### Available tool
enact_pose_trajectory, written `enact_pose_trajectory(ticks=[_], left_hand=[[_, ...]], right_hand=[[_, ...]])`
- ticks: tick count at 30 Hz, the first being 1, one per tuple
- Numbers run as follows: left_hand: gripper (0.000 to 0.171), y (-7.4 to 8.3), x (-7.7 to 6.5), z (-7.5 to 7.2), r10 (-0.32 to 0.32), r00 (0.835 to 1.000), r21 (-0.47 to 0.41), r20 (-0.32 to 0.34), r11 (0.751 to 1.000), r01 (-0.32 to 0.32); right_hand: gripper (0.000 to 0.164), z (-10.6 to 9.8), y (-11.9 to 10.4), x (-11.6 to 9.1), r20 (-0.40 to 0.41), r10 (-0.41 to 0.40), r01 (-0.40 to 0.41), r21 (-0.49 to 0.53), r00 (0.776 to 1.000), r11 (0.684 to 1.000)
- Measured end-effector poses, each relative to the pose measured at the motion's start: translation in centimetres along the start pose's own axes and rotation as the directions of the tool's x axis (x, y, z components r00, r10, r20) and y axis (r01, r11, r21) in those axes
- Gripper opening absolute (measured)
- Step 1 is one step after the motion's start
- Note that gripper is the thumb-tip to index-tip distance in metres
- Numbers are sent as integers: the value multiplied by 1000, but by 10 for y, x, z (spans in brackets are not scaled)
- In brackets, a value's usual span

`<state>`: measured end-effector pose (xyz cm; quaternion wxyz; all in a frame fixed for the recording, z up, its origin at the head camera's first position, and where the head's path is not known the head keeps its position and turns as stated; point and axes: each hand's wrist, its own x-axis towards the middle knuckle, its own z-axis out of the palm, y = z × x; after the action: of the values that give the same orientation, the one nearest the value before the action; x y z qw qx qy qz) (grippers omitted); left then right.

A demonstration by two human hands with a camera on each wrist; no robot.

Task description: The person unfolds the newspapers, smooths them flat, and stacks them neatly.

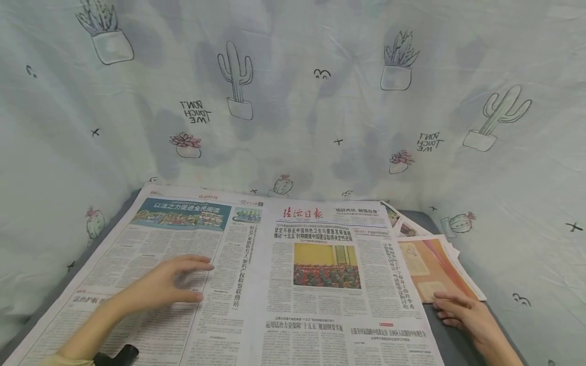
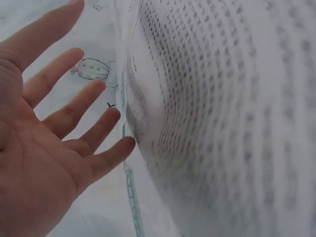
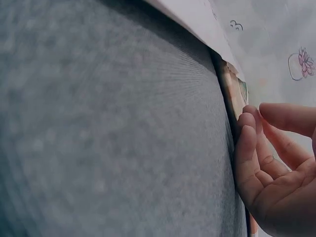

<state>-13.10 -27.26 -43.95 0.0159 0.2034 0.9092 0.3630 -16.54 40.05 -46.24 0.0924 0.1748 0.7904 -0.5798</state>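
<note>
My left hand (image 1: 157, 287) is over the left page of a spread-out newspaper (image 1: 284, 305), its thumb and fingers apart with nothing between them. In the left wrist view, the spread left hand (image 2: 64, 128) appears beside the printed newspaper sheet (image 2: 222, 123). My right hand (image 1: 469, 317) is at the near edge of an orange printed sheet (image 1: 428, 256), right of the newspaper. Seen from the right wrist, the fingers of the right hand (image 3: 276, 168) are loosely bent beside the grey surface (image 3: 123, 138), thumb close to the fingertips; no paper shows between them.
More printed sheets (image 1: 407, 223) stick out from under the newspaper's right side, on the grey tabletop (image 1: 450, 338). A pale curtain (image 1: 293, 101) with cactus drawings hangs behind and at both sides. A black device (image 1: 121, 356) is at my left wrist.
</note>
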Motion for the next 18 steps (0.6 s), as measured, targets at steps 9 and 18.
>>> enact_pose_trajectory(ticks=[9, 18], left_hand=[[62, -16, -2, 13, -30, 999, -126, 23, 991, 33], [65, -18, -6, 15, -39, 998, -62, 39, 997, 41]], right_hand=[[31, -7, 3, -3, 54, 15, -21, 100, 998, 995], [31, -21, 10, -4, 169, 51, -92, 240, 984, 966]])
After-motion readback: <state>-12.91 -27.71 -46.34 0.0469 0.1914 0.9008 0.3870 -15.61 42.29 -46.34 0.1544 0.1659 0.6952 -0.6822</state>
